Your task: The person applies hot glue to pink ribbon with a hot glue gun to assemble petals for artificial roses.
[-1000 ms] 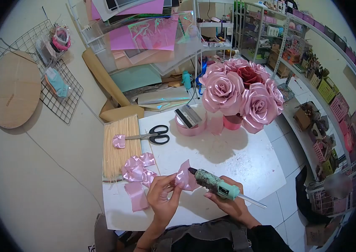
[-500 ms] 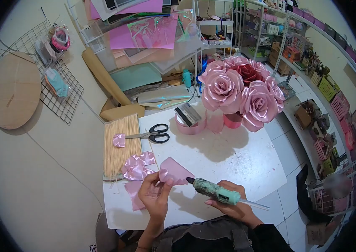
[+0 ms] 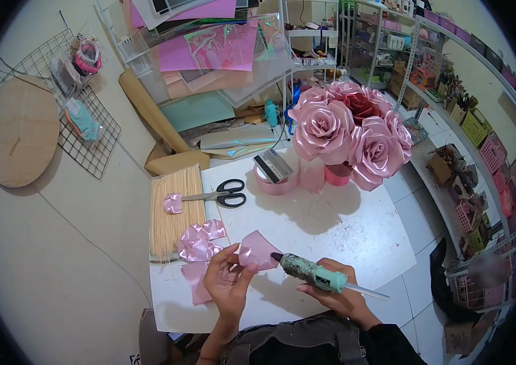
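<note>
Over the near part of the white table, my left hand [image 3: 227, 280] pinches a piece of pink satin ribbon [image 3: 256, 250] between thumb and fingers. My right hand [image 3: 340, 291] is wrapped round a mint-green glue gun [image 3: 313, 274], a clear glue stick [image 3: 367, 292] poking out of its back. The gun's dark nozzle is at the right edge of the ribbon piece; whether it touches is hard to tell. Left of my left hand lie curled pink petals [image 3: 199, 241] and a flat piece of pink ribbon [image 3: 197, 283].
Black-handled scissors [image 3: 229, 193] rest across a bundle of thin wooden sticks [image 3: 176, 225]. Behind them stands a pink ribbon roll [image 3: 277, 184] with a box on it. A bouquet of pink satin roses [image 3: 325, 125] is at the back right. Shelves [image 3: 453, 201] line the right side.
The ribbon piece has shifted slightly right and been turned in my left hand, its right edge now close against the nozzle. The glue gun has barely moved.
</note>
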A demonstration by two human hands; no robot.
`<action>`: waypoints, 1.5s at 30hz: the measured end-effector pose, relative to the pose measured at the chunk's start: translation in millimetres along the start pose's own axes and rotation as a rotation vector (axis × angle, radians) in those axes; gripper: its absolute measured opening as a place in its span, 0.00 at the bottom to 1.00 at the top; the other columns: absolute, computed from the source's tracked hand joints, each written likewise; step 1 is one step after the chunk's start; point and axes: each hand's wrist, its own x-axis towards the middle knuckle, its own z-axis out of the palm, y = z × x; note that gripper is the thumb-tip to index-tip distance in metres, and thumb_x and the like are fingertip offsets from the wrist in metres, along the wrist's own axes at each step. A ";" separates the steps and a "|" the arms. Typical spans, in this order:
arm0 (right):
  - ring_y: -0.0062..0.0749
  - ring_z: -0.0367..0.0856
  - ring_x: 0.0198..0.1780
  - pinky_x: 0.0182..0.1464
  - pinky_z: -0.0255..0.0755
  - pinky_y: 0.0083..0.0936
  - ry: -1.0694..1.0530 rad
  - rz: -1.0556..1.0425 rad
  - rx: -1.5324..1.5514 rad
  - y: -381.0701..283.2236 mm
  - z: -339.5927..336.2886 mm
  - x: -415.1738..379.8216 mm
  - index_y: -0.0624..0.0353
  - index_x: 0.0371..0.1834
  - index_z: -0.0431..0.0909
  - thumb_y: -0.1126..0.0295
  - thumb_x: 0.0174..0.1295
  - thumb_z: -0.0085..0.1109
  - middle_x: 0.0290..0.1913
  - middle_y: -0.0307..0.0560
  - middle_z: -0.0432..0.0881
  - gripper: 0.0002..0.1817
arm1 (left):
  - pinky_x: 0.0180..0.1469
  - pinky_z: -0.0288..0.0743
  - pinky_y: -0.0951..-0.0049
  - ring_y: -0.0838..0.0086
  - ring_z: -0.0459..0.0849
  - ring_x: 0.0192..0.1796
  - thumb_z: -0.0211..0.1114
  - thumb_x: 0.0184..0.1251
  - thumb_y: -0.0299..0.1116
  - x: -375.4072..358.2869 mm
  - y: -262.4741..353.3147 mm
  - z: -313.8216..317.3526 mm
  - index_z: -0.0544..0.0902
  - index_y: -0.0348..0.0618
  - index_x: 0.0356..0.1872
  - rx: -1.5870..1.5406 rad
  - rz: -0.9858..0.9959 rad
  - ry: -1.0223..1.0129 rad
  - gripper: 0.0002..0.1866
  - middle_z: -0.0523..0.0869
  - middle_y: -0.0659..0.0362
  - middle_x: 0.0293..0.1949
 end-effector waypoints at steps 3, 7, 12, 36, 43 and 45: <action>0.29 0.70 0.21 0.23 0.65 0.24 0.037 -0.011 -0.040 3.8 -0.8 0.0 0.62 0.24 0.75 0.65 0.42 0.66 0.19 0.43 0.71 0.13 | 0.36 0.73 0.80 0.78 0.75 0.34 0.61 0.48 0.15 0.0 0.4 0.7 0.69 0.31 0.46 -0.034 -0.021 -0.010 0.21 0.75 0.57 0.30; 0.32 0.72 0.22 0.22 0.67 0.24 0.146 -0.017 -0.071 16.0 -1.8 0.3 0.62 0.25 0.76 0.67 0.42 0.65 0.18 0.43 0.71 0.11 | 0.36 0.74 0.79 0.76 0.75 0.36 0.60 0.49 0.16 0.0 -1.9 -1.3 0.69 0.31 0.45 -0.113 -0.082 -0.016 0.19 0.75 0.56 0.32; 0.41 0.74 0.28 0.31 0.70 0.30 0.303 0.074 -0.228 42.3 -16.5 6.5 0.65 0.30 0.74 0.72 0.41 0.64 0.30 0.51 0.72 0.13 | 0.33 0.75 0.77 0.76 0.75 0.38 0.56 0.53 0.19 2.8 -3.1 -4.4 0.69 0.31 0.44 -0.254 -0.156 -0.038 0.16 0.76 0.55 0.34; 0.33 0.77 0.30 0.33 0.68 0.22 0.099 -0.059 0.165 3.1 -6.9 22.9 0.63 0.30 0.78 0.77 0.46 0.59 0.28 0.47 0.80 0.07 | 0.38 0.67 0.87 0.86 0.71 0.33 0.59 0.53 0.21 0.3 9.2 1.2 0.72 0.39 0.48 0.108 -0.560 -0.634 0.18 0.72 0.66 0.27; 0.30 0.77 0.28 0.31 0.68 0.20 0.119 -0.059 0.157 6.0 -1.8 19.0 0.62 0.30 0.79 0.78 0.46 0.58 0.27 0.46 0.80 0.07 | 0.38 0.68 0.86 0.85 0.74 0.34 0.59 0.55 0.24 -2.2 8.1 2.8 0.74 0.38 0.44 0.074 -0.520 -0.583 0.14 0.76 0.63 0.29; 0.29 0.77 0.28 0.31 0.68 0.20 0.124 -0.072 0.163 4.9 -1.3 18.9 0.62 0.32 0.78 0.78 0.46 0.58 0.27 0.46 0.80 0.08 | 0.38 0.69 0.85 0.84 0.75 0.35 0.59 0.56 0.24 -1.5 8.3 2.3 0.74 0.36 0.43 0.077 -0.500 -0.575 0.13 0.78 0.61 0.31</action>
